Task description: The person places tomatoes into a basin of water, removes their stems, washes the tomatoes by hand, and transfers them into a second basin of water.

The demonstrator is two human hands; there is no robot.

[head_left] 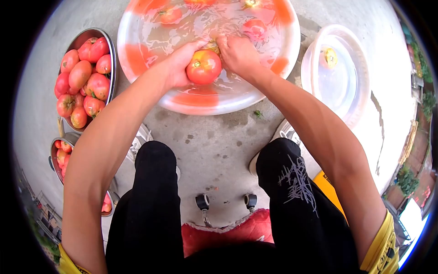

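Note:
Over a large basin [219, 108] of water, my left hand [179, 65] is closed around a red tomato [204, 68] with a yellowish top. Right beside it is my right hand [238, 52], its fingers curled in. A small yellow-green patch shows between the two hands, and I cannot make out what it is or what the right fingers hold. Other tomatoes float in the basin, one [254, 28] just beyond my right hand and another [170, 15] at the far left.
A metal bowl heaped with tomatoes [80, 75] stands on the left, with a smaller pot of tomatoes [62, 155] nearer me. To the right, a translucent tub [311, 68] contains one yellowish tomato [329, 58]. My knees flank the concrete floor [214, 150] below the basin.

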